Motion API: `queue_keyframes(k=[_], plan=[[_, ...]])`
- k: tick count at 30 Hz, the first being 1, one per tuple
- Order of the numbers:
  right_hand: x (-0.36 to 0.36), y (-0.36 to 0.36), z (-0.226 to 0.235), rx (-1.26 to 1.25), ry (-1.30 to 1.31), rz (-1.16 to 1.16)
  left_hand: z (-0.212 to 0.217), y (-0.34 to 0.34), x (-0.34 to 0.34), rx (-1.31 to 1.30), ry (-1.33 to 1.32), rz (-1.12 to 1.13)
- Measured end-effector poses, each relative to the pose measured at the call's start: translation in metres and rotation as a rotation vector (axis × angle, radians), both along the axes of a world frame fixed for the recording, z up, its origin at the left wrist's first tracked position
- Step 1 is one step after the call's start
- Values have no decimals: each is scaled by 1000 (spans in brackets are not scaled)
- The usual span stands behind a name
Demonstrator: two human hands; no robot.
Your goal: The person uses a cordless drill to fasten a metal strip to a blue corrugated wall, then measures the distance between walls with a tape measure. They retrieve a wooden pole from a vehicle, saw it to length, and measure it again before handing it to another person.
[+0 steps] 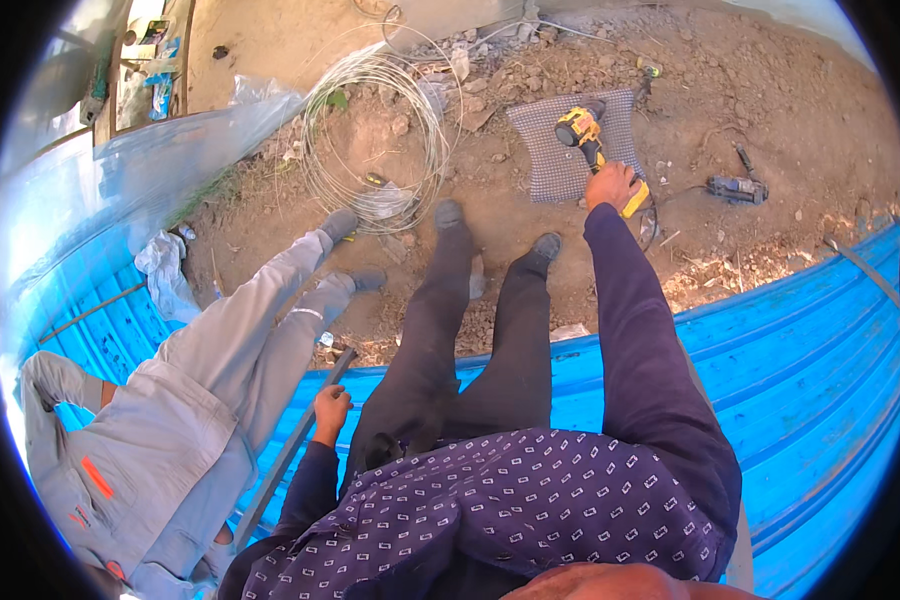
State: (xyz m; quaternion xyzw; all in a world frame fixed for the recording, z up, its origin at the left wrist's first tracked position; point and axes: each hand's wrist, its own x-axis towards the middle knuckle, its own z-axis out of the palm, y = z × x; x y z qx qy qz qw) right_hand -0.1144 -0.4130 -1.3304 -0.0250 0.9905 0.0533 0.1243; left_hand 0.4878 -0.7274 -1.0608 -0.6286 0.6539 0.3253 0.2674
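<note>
My right hand (613,187) is wrapped round the handle of a yellow and black power drill (582,130), held out ahead of me. Its head is over a dark checked mat (550,160) on the dirt. My palm and fingers hide part of the handle, while its yellow base shows beyond the hand. Lower on the left, the fingers of my left hand (331,410) are curled against a long, narrow metal bar (295,440). That bar slants between me and a person in grey work clothes (160,430).
A loose coil of pale wire (315,130) lies on bare soil. To the right is a dark power tool (738,188). Blue corrugated metal sheets (790,350) spread on both sides. Clear plastic sheeting (170,160) hangs at the left, near a crumpled white bag (165,272).
</note>
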Motion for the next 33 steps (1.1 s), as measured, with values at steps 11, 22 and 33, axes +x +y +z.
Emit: queue_keyframes(k=[11, 22, 33], plan=[[5, -66, -55, 94, -67, -113, -21, 16, 41, 19, -72, 51], [117, -33, 152, -134, -263, 6, -33, -61, -66, -117, 272, 52], [152, 29, 203, -201, -390, -80, 42, -127, -198, -203, 567, 236]])
